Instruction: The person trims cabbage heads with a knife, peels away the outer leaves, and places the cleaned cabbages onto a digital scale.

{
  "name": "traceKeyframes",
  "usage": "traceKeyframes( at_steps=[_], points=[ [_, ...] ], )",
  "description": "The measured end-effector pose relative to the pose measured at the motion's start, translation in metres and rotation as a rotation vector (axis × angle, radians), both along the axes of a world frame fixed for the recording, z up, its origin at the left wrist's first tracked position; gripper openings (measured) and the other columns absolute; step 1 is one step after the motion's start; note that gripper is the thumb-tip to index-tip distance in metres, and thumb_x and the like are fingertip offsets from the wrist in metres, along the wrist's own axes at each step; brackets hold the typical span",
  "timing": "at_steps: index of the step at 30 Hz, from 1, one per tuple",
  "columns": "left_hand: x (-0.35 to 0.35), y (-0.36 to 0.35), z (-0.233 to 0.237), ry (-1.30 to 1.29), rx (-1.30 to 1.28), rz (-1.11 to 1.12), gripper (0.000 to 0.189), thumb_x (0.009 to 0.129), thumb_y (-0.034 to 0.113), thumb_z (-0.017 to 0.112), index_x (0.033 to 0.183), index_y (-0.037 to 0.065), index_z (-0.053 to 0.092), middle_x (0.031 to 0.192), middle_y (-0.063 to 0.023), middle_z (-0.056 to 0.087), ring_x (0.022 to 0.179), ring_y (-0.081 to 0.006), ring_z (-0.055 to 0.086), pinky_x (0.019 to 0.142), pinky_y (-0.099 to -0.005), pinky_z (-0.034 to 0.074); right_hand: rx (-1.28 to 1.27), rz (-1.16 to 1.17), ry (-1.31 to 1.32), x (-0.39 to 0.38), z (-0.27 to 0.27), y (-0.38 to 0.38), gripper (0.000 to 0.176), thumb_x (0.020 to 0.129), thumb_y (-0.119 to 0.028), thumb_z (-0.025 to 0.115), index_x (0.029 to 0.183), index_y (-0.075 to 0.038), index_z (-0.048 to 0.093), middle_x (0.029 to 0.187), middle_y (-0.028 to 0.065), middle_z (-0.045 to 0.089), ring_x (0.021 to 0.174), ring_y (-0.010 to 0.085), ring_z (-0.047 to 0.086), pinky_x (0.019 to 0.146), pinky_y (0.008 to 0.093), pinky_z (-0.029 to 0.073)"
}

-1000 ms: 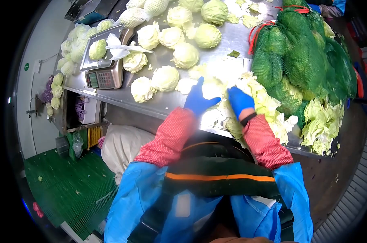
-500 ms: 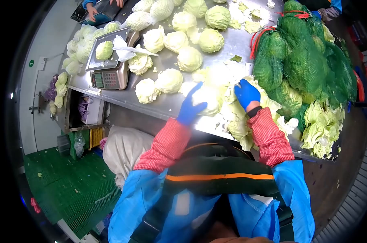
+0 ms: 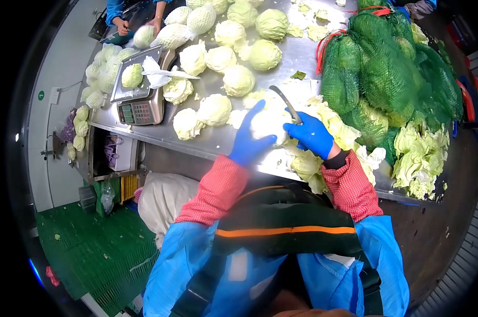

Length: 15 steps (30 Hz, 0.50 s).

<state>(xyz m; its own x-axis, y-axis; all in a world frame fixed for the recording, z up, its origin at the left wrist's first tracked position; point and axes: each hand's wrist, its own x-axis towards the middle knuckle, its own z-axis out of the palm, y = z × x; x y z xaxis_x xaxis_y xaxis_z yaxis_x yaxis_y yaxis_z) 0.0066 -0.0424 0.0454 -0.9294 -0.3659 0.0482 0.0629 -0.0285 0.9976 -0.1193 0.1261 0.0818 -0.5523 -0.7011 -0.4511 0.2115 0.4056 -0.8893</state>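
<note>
My left hand, in a blue glove, lies with fingers spread against the left side of a pale cabbage near the table's front edge. A knife with a curved blade is in my right hand, its tip pointing up and to the left. The fingers of that gloved hand are wrapped round the handle, beside the cabbage's right side. Loose leaves lie under and to the right of the right hand. More trimmed cabbages sit to the left of my left hand.
A scale bearing a small cabbage stands at the left on the metal table. Green net sacks and a leaf heap occupy the right. Another person's hands hold a netted cabbage at the upper left.
My right hand has taken hold of the knife and moved nearer the cabbage. The other person's hands now have a netted cabbage between them. The view has shifted slightly.
</note>
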Motion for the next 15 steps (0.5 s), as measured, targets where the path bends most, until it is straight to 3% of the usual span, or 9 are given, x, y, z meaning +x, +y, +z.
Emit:
traceKeyframes(
  at_steps=[1,3,6,9,12,15],
  points=[
    [0.000,0.001,-0.003,-0.005,0.103,0.010,0.086,0.070,0.015,0.079,0.144,0.006,0.035,0.138,-0.0151,0.044,0.126,-0.0247,0.044,0.107,-0.0383,0.038,-0.014,-0.057,0.016,0.004,-0.009,0.004,0.049,0.086,-0.042,0.063,0.115,-0.003,0.061,0.073,0.0061,0.063,0.059,0.0118,0.058,0.053,0.0254,0.048],
    [0.001,0.001,-0.004,-0.012,0.046,-0.012,0.082,0.073,0.013,0.076,0.143,0.006,0.036,0.138,-0.0142,0.044,0.127,-0.0244,0.043,0.107,-0.0383,0.037,0.045,-0.143,0.061,0.007,-0.016,0.001,0.041,0.088,-0.037,0.061,0.111,-0.003,0.063,0.069,0.0060,0.062,0.056,0.0117,0.057,0.053,0.0262,0.047],
    [0.002,-0.001,-0.006,-0.037,0.168,-0.016,0.077,0.076,0.011,0.073,0.143,0.006,0.036,0.139,-0.0129,0.044,0.128,-0.0241,0.043,0.108,-0.0384,0.036,0.001,-0.173,0.053,0.009,-0.003,0.005,0.048,0.085,-0.039,0.065,0.117,-0.004,0.061,0.075,0.0067,0.063,0.063,0.0141,0.060,0.061,0.0281,0.050],
    [0.002,-0.001,-0.005,-0.084,0.291,-0.062,0.073,0.078,0.011,0.071,0.142,0.005,0.037,0.140,-0.0118,0.044,0.129,-0.0235,0.042,0.108,-0.0381,0.035,0.092,-0.038,0.454,0.012,0.005,0.006,0.056,0.081,-0.043,0.070,0.123,-0.006,0.059,0.091,0.0097,0.066,0.078,0.0160,0.063,0.074,0.0288,0.051],
    [0.001,-0.003,-0.011,-0.087,0.318,-0.111,0.071,0.079,0.014,0.071,0.142,0.004,0.038,0.141,-0.0111,0.044,0.129,-0.0230,0.042,0.109,-0.0377,0.035,-0.018,0.034,0.328,0.001,-0.002,0.002,0.065,0.078,-0.046,0.073,0.127,-0.007,0.057,0.107,0.0120,0.066,0.091,0.0185,0.063,0.084,0.0302,0.049],
    [0.002,-0.002,-0.019,-0.101,0.366,-0.116,0.071,0.080,0.017,0.072,0.141,0.003,0.039,0.140,-0.0114,0.045,0.129,-0.0227,0.042,0.109,-0.0376,0.035,-0.022,0.032,0.195,-0.002,0.002,0.006,0.060,0.081,-0.043,0.071,0.127,-0.007,0.058,0.112,0.0145,0.066,0.096,0.0222,0.065,0.086,0.0318,0.049]
  ],
)
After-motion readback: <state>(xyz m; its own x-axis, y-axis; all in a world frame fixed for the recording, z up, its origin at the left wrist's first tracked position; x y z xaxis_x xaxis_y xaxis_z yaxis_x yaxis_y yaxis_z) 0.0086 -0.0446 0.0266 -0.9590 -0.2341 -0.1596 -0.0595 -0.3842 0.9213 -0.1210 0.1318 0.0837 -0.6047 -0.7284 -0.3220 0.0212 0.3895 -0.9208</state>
